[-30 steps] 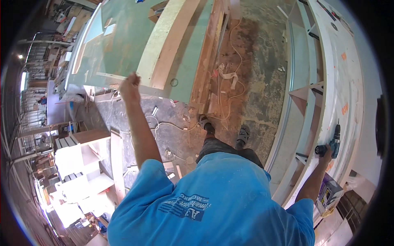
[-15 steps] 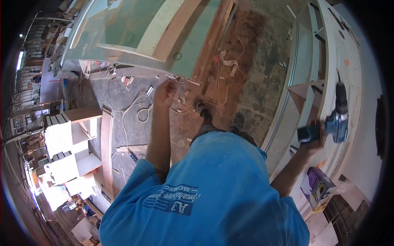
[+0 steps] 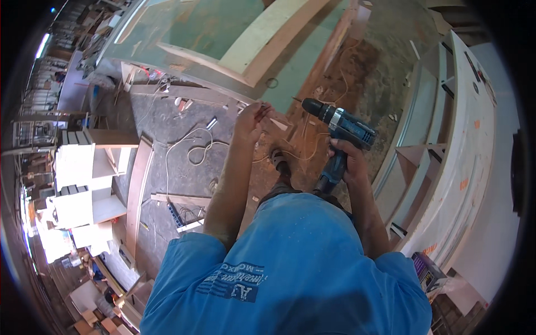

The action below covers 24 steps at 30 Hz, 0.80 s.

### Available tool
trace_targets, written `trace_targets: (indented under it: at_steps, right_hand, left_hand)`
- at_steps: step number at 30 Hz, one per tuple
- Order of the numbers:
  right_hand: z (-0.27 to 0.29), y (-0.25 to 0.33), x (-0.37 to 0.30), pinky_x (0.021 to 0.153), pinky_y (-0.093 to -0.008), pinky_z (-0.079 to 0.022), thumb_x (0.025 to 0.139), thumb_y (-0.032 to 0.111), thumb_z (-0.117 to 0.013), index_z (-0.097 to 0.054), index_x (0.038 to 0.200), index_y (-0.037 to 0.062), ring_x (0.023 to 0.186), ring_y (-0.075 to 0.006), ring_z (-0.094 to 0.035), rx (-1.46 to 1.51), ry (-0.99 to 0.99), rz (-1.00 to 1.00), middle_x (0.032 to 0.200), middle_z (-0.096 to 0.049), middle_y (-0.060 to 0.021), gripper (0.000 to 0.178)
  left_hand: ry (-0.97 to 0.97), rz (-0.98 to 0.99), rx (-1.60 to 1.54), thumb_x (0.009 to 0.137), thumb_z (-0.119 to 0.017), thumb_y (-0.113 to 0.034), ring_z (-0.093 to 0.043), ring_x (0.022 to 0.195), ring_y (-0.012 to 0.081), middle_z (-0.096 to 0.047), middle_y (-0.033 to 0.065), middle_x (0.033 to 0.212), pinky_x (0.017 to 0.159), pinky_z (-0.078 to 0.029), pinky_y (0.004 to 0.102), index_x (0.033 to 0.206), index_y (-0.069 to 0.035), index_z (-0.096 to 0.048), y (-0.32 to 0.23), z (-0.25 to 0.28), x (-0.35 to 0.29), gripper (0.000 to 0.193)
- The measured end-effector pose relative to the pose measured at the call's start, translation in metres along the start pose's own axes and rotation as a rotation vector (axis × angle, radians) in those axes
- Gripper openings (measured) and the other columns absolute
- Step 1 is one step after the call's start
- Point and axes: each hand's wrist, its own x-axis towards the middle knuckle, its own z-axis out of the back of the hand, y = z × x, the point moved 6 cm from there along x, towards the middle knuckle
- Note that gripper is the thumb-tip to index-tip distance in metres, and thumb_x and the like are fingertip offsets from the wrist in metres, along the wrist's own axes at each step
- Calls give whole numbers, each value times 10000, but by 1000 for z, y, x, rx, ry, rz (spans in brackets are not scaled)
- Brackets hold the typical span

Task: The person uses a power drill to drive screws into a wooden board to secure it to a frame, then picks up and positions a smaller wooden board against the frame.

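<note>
A teal and black cordless drill (image 3: pixel 350 131) is gripped by its handle in my right hand (image 3: pixel 350 162), held in front of my body. Its thin bit points left, toward my other hand. My left hand (image 3: pixel 251 121) is raised beside the near edge of the green-topped workbench (image 3: pixel 195 25), fingertips pinched together. Something small may be between those fingertips, too small to name. The drill's bit and my left fingers are a short way apart.
A long white cabinet frame (image 3: pixel 466 151) with open compartments stands to the right, a purple box (image 3: pixel 427 272) at its near end. Angled wooden boards (image 3: pixel 262 39) lie on the bench. A cable (image 3: pixel 195 156) loops over the floor, near a power strip (image 3: pixel 175 214). White cabinets (image 3: pixel 84 173) stand left.
My right hand has brought the drill from over the white cabinet at the right to in front of me, bit now pointing left. My left hand has shifted slightly right, still pinched.
</note>
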Motion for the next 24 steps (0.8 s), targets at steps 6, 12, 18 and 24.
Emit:
trace_targets:
  at_steps: [6, 12, 18, 24]
  right_hand:
    - [-40, -6, 1, 631, -283, -546, 826, 44, -705, -630, 1110, -42, 683, -147, -648, -32, 72, 2, 952, -718, -153, 305]
    - [-61, -10, 5, 634, -282, -546, 813, 26, -713, -633, 1125, -33, 679, -146, -651, -121, 59, 16, 959, -731, -167, 327]
    - [-66, -25, 7, 647, -275, -537, 800, 34, -759, -674, 1088, -2, 687, -138, -655, -80, -6, -2, 933, -732, -115, 302]
    - [-64, -37, 15, 685, -275, -536, 813, 31, -729, -664, 1092, 8, 724, -125, -645, -118, 22, -13, 961, -736, -117, 287]
  left_hand:
    - [6, -5, -50, 956, -667, -144, -699, 977, 300, -688, 172, 1042, 900, -598, 389, 1065, 11, -589, -15, -11, -5, 205]
    - [23, 29, -63, 964, -674, -157, -675, 1045, 297, -680, 163, 1046, 967, -575, 388, 1068, 21, -586, -14, -15, 3, 224]
    - [70, 30, -74, 974, -647, -129, -693, 1011, 300, -682, 162, 1054, 925, -598, 377, 1071, 21, -587, -19, -9, 11, 188]
    - [45, 10, -32, 979, -613, -86, -702, 1006, 290, -685, 163, 1062, 913, -607, 366, 1094, 30, -583, -26, -11, 8, 166]
